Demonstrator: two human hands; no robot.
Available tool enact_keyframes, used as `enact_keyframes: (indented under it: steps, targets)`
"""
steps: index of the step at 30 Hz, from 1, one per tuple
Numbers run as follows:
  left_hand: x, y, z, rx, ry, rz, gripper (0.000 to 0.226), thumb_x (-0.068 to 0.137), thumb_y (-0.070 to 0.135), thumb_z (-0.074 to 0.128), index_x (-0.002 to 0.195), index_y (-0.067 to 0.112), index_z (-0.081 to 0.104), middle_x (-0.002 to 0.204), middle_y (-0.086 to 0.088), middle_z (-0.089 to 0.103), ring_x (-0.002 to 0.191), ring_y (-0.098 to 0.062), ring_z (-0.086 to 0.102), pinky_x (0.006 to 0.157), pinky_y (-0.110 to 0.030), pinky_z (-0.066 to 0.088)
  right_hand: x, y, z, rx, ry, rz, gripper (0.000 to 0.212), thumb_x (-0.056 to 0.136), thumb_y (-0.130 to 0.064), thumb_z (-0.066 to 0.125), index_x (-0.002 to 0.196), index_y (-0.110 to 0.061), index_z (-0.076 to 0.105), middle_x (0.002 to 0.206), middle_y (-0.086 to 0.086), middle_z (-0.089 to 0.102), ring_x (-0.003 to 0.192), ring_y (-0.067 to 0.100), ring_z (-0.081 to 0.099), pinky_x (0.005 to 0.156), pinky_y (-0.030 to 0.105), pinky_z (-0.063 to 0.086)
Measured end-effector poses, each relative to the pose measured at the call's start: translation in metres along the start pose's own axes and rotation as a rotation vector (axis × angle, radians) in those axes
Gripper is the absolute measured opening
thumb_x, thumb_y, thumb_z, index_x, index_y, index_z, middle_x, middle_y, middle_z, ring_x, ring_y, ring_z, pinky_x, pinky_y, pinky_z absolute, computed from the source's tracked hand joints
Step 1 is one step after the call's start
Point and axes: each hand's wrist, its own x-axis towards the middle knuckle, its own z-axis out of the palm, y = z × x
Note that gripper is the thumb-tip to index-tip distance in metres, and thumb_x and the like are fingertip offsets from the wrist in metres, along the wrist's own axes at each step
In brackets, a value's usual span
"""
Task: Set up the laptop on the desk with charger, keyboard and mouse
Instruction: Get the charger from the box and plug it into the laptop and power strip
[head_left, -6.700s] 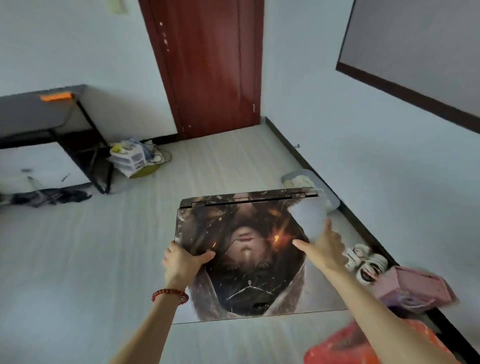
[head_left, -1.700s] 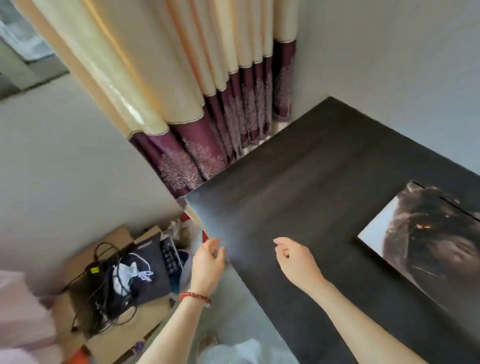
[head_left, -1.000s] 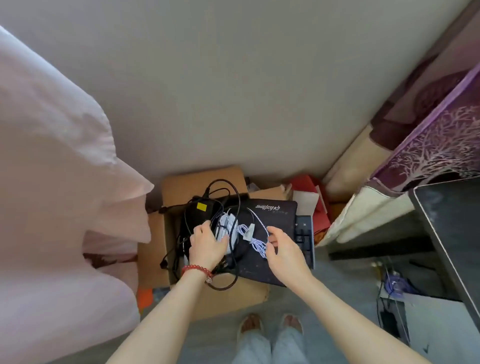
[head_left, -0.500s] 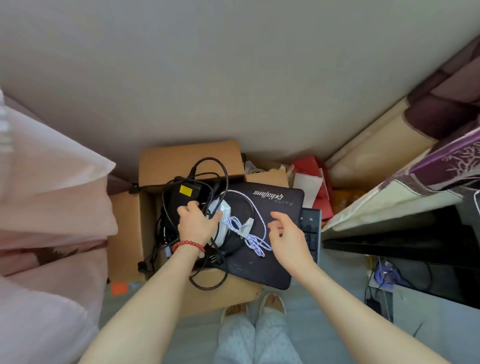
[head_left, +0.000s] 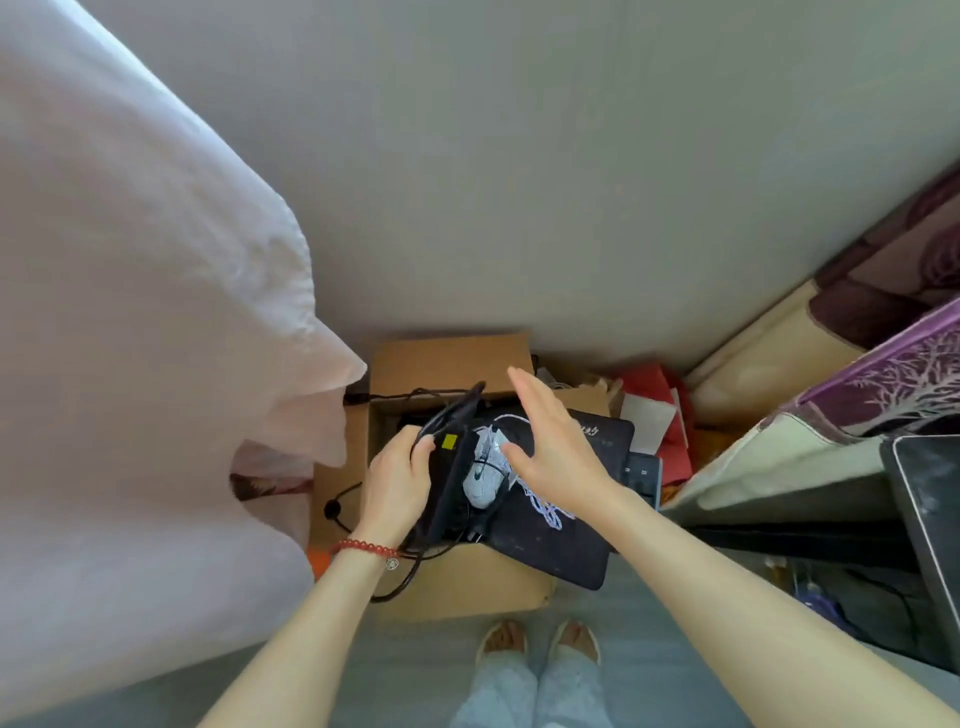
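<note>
My left hand (head_left: 397, 480) is shut on the black charger brick (head_left: 451, 480) with a yellow sticker, tilted up on its edge with black cable loops around it. A white mouse (head_left: 483, 478) with a white braided cable lies just right of the brick on a black mouse pad (head_left: 566, 540). My right hand (head_left: 556, 452) hovers flat and open above the mouse and pad, holding nothing. A black keyboard (head_left: 644, 475) pokes out from under the pad's right edge. The laptop is out of sight.
The items rest on a cardboard box (head_left: 467, 587) against the wall. A pink cloth (head_left: 145, 364) hangs at left. Red bags (head_left: 660, 410) and a curtain (head_left: 852, 374) lie at right. The dark desk corner (head_left: 930, 493) shows at the right edge. My feet (head_left: 535, 644) stand below.
My left hand has closed on the charger brick and tipped it up off the box. My right hand has lifted off the pad and spread open above the mouse.
</note>
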Motion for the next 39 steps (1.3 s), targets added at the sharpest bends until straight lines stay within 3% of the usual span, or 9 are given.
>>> enact_keyframes:
  steps: [3, 7, 11, 14, 20, 22, 26, 30, 39]
  targets:
    - [-0.008, 0.018, -0.011, -0.016, -0.013, 0.096, 0.02, 0.096, 0.02, 0.041, 0.091, 0.018, 0.06, 0.078, 0.006, 0.061, 0.072, -0.01, 0.056, 0.062, -0.025, 0.043, 0.006, -0.009, -0.01, -0.12, -0.051, -0.094, 0.087, 0.085, -0.026, 0.061, 0.146, -0.028, -0.001, 0.158, -0.006, 0.001, 0.144, 0.012, 0.0, 0.118, 0.043, 0.013]
    - [-0.029, 0.054, -0.05, -0.059, -0.007, 0.206, 0.021, 0.095, 0.017, 0.044, 0.08, 0.025, 0.056, 0.07, 0.013, 0.056, 0.07, 0.002, 0.055, 0.058, -0.01, 0.037, -0.002, -0.029, -0.046, -0.22, -0.073, -0.172, 0.092, 0.082, -0.034, 0.064, 0.144, -0.038, -0.003, 0.157, -0.01, -0.002, 0.144, 0.011, -0.002, 0.116, 0.049, 0.004]
    - [-0.038, 0.11, -0.078, -0.081, 0.007, 0.338, 0.018, 0.094, 0.015, 0.046, 0.082, 0.024, 0.057, 0.073, 0.013, 0.057, 0.073, 0.004, 0.054, 0.061, -0.005, 0.037, -0.012, -0.053, -0.085, -0.153, -0.073, -0.242, 0.074, 0.082, -0.033, 0.065, 0.142, -0.036, 0.021, 0.152, -0.002, 0.027, 0.141, 0.016, 0.021, 0.116, 0.047, 0.019]
    - [-0.038, 0.154, -0.102, -0.161, 0.021, 0.407, 0.018, 0.094, 0.015, 0.047, 0.084, 0.023, 0.059, 0.068, 0.013, 0.056, 0.064, 0.0, 0.051, 0.058, -0.01, 0.036, -0.022, -0.077, -0.12, -0.078, 0.139, -0.276, 0.048, 0.08, -0.024, 0.066, 0.125, -0.026, 0.048, 0.126, -0.002, 0.057, 0.12, 0.02, 0.048, 0.102, 0.048, 0.037]
    - [-0.044, 0.247, -0.143, -0.272, -0.017, 0.576, 0.018, 0.094, 0.013, 0.047, 0.081, 0.014, 0.058, 0.062, -0.004, 0.047, 0.057, -0.015, 0.041, 0.056, -0.039, 0.04, -0.045, -0.123, -0.205, -0.018, 0.34, -0.207, 0.035, 0.079, 0.003, 0.057, 0.108, -0.014, 0.053, 0.104, 0.003, 0.062, 0.098, 0.029, 0.059, 0.085, 0.035, 0.045]
    - [-0.05, 0.282, -0.153, -0.319, -0.039, 0.644, 0.018, 0.095, 0.013, 0.046, 0.082, 0.012, 0.059, 0.065, -0.009, 0.047, 0.058, -0.019, 0.043, 0.055, -0.036, 0.041, -0.065, -0.136, -0.241, -0.023, 0.413, -0.203, 0.035, 0.076, 0.011, 0.05, 0.101, -0.014, 0.052, 0.094, 0.0, 0.064, 0.087, 0.029, 0.063, 0.078, 0.034, 0.047]
    - [-0.07, 0.348, -0.16, -0.448, -0.13, 0.784, 0.019, 0.096, 0.013, 0.045, 0.083, 0.01, 0.058, 0.071, 0.0, 0.052, 0.06, -0.011, 0.046, 0.052, -0.009, 0.042, -0.13, -0.15, -0.301, -0.029, 0.568, -0.211, 0.032, 0.081, 0.008, 0.056, 0.096, -0.02, 0.051, 0.077, -0.009, 0.061, 0.072, 0.012, 0.063, 0.074, 0.021, 0.048]
    - [-0.098, 0.407, -0.142, -0.518, -0.242, 0.917, 0.023, 0.096, 0.014, 0.043, 0.079, 0.012, 0.057, 0.067, 0.007, 0.052, 0.057, -0.008, 0.047, 0.052, -0.007, 0.041, -0.206, -0.151, -0.335, 0.017, 0.745, -0.134, 0.035, 0.087, -0.001, 0.056, 0.092, -0.035, 0.052, 0.076, -0.011, 0.061, 0.067, 0.005, 0.062, 0.071, 0.02, 0.05]
    - [-0.23, 0.524, -0.056, -0.611, -0.635, 1.162, 0.028, 0.096, 0.022, 0.043, 0.073, 0.027, 0.058, 0.065, 0.008, 0.051, 0.05, -0.001, 0.046, 0.055, -0.016, 0.041, -0.419, -0.134, -0.373, -0.052, 1.174, 0.073, 0.027, 0.088, 0.004, 0.052, 0.105, -0.016, 0.057, 0.077, -0.018, 0.054, 0.064, -0.011, 0.053, 0.069, 0.007, 0.042]
